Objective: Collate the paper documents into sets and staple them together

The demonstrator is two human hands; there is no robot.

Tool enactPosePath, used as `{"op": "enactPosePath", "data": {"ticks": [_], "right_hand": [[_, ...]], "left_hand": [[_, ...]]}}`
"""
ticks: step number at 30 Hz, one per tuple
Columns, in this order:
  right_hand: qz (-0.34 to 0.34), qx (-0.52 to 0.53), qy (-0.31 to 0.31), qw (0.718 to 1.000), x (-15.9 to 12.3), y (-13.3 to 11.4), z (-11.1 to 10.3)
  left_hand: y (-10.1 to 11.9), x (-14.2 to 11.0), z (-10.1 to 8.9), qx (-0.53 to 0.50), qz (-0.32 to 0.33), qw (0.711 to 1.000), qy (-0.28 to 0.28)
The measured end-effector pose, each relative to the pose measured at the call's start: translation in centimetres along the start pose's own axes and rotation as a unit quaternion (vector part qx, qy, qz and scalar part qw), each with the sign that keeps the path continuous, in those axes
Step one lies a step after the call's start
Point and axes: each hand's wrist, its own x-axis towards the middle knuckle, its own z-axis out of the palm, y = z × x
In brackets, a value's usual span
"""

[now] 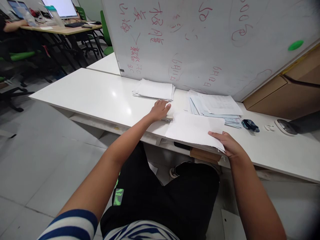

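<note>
My right hand (227, 145) grips the near right corner of a few white sheets of paper (195, 128) that lie over the front edge of the white table (95, 95). My left hand (160, 110) rests palm down on a small grey stapler-like thing (168, 118) at the left edge of those sheets; its fingers curl over it. A neat white stack of paper (155, 90) lies just beyond the left hand. A looser fanned pile of printed sheets (216, 106) lies beyond the right hand.
A whiteboard (200, 40) with red writing stands along the table's back edge. A small dark blue object (250, 125), a white earbud-like piece (268, 127) and a round base (285, 126) lie at the right. A wooden cabinet (287, 96) stands behind. Desks with monitors (63, 8) and a person's arm (13, 25) are far left.
</note>
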Motion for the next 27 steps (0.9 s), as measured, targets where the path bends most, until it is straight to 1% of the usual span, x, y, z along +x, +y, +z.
{"op": "enactPosePath", "data": {"ticks": [5,10,15,18,24,27], "right_hand": [[0.011,0.0,-0.012,1.0,0.1,0.1,0.6],[0.011,0.017,-0.022,1.0,0.6,-0.1,1.9],[0.017,0.004,-0.027,0.999,1.3,-0.2,3.2],[0.017,0.001,-0.031,0.999,1.4,-0.4,3.6],[0.031,0.001,-0.04,0.999,1.1,-1.0,4.4],[0.03,0.002,-0.046,0.998,1.3,-0.8,4.5]], "left_hand": [[0.1,-0.1,0.0,0.004,-0.005,1.0,-0.002],[0.4,-0.3,-0.3,-0.002,-0.012,1.0,-0.011],[0.0,-0.1,-0.2,0.004,-0.001,1.0,-0.01],[-0.1,0.0,-0.1,0.013,0.003,1.0,-0.01],[0.2,0.3,-0.1,0.022,-0.011,0.999,-0.027],[0.2,0.4,-0.1,0.026,-0.014,0.999,-0.029]]}}
